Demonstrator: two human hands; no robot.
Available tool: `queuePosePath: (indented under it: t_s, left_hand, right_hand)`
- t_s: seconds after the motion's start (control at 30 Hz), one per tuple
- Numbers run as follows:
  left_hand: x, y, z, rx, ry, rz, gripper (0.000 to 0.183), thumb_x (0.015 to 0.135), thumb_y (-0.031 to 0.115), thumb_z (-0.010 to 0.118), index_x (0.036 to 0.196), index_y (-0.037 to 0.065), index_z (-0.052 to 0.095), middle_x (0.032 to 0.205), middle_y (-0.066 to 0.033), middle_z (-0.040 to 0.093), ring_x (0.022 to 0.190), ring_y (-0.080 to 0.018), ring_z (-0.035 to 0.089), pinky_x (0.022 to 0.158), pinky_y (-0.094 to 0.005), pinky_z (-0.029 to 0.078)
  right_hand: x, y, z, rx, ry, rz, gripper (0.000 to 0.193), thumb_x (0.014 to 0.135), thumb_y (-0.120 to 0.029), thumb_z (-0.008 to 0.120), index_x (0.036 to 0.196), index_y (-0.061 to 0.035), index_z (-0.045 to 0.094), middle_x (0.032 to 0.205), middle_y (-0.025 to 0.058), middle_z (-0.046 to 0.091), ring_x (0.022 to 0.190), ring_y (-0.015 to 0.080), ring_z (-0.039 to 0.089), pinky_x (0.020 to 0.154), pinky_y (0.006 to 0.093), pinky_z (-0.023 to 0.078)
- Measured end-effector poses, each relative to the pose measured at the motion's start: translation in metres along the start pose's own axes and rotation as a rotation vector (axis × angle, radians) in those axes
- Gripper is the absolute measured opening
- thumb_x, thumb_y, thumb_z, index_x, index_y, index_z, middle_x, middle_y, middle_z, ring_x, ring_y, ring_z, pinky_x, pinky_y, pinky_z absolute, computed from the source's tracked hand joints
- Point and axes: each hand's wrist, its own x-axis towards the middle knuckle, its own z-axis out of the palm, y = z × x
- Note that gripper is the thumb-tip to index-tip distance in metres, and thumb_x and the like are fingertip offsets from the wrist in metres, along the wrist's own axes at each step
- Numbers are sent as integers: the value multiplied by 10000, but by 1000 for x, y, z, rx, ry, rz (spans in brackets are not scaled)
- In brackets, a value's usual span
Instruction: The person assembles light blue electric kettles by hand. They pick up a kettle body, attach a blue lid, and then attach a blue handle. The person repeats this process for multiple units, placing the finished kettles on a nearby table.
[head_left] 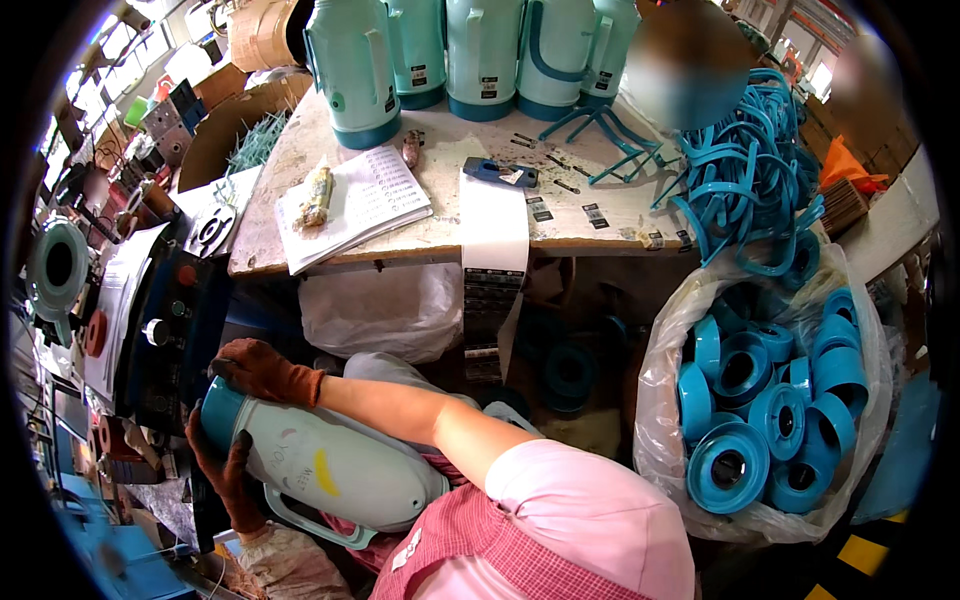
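Observation:
A pale green thermos flask with a handle and a yellow mark lies tilted across my lap, its teal base pointing left. My right hand, in a rust-brown glove, grips the top edge of that base with curled fingers. From the near side my left hand, in a darker brown glove, clasps the flask where base and body meet. Its fingers and thumb curve round the flask, and the palm side is hidden.
Several upright flasks stand at the back of the worktable. Papers, a label strip and a blue cutter lie nearer. Teal handles pile up at the right, above a plastic bag of teal rings. A dark machine panel stands left.

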Motion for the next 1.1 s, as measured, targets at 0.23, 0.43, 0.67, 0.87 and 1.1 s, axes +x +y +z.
queuePosePath:
  t_s: [0.23,0.43,0.67,0.87,1.1]
  left_hand:
    - [11,34,12,352,-97,243,635,816,304,645,1344,52,399,1384,-162,381,1264,-321,371,1064,-431,279]
    - [-74,-34,-9,876,63,522,374,902,83,531,1260,134,435,1367,-196,387,1261,-461,355,994,-563,365]
    - [-48,3,51,712,-139,617,209,793,96,631,1001,85,622,1212,-157,570,1171,-423,501,990,-526,403]
    - [40,24,88,178,-241,257,243,736,-36,624,964,40,657,1030,-154,654,1040,-284,603,929,-372,466]
    - [15,12,88,-299,-597,-226,282,787,-47,624,1063,9,627,1009,-82,639,941,-150,598,883,-287,476]
  right_hand:
    - [4,-8,-56,-146,54,-97,217,811,-181,593,986,-53,582,934,170,595,891,368,576,782,429,477]
    - [-9,92,-343,-734,758,234,611,757,-143,675,1279,30,409,1255,238,472,1210,394,420,1047,452,317]
    - [-98,51,-601,-1398,926,1141,807,779,-288,647,1400,7,224,1243,273,465,1078,423,523,892,505,462]
    - [-114,36,-686,577,937,540,162,827,-327,693,835,-173,643,604,-44,548,407,91,368,422,218,290]
    - [-20,7,-598,-1351,502,409,282,836,-198,654,1075,-51,635,932,124,644,871,303,621,726,378,484]
